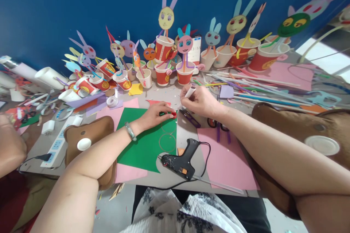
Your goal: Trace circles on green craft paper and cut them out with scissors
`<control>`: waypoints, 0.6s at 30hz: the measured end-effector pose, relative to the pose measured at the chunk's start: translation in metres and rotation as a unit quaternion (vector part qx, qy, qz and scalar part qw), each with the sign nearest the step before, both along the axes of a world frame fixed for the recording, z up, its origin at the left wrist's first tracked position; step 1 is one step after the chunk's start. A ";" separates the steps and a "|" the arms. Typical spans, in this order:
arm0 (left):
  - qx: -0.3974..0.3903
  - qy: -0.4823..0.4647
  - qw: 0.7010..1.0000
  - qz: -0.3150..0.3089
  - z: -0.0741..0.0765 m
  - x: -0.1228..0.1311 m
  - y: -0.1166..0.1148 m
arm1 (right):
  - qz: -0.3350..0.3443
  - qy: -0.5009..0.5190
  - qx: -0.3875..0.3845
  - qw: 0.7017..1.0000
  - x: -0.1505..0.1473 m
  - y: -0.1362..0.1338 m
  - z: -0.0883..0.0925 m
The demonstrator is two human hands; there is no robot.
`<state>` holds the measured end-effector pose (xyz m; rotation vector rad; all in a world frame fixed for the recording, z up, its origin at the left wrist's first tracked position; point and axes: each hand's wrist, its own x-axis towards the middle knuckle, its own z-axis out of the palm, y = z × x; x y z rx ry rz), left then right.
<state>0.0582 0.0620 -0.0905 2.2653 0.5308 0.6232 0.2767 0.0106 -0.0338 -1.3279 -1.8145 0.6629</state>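
Observation:
My left hand (160, 113) rests on a green paper sheet (136, 140), its fingers closed on a small red object (172, 115) at the sheet's right edge; the object's exact kind is hard to make out. Thin circle outlines show on the green paper below these fingers. A white pen (190, 92) is gripped in my right hand (199, 100), its lower end pointing down toward the red object. Just below the right hand lies a dark purple-handled tool (190, 117). Scissors (218, 127) with purple parts lie under my right wrist.
A black glue gun (182, 160) lies near the table's front edge, its cord looping right. Pink paper (226, 160) lies beside it. Paper cups with rabbit-faced figures (186, 74) line the back. Pipe cleaners (262, 89) pile up at right. A power strip (58, 142) sits left, near another person's arm (11, 142).

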 end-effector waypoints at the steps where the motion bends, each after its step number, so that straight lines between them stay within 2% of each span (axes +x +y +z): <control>1: 0.001 -0.001 1.000 0.000 0.000 0.000 0.000 | 0.019 -0.002 -0.006 1.000 0.001 0.000 0.001; 4: 0.000 -0.001 1.000 -0.004 0.001 0.000 0.001 | 0.079 -0.011 -0.012 0.997 0.006 -0.001 0.004; 12: -0.009 -0.003 1.000 -0.007 0.001 0.001 0.001 | 0.177 -0.045 -0.006 0.983 0.011 -0.003 0.006; 18: 0.007 -0.012 1.000 0.000 -0.002 0.001 0.001 | 0.221 -0.063 -0.008 0.973 0.012 -0.001 0.006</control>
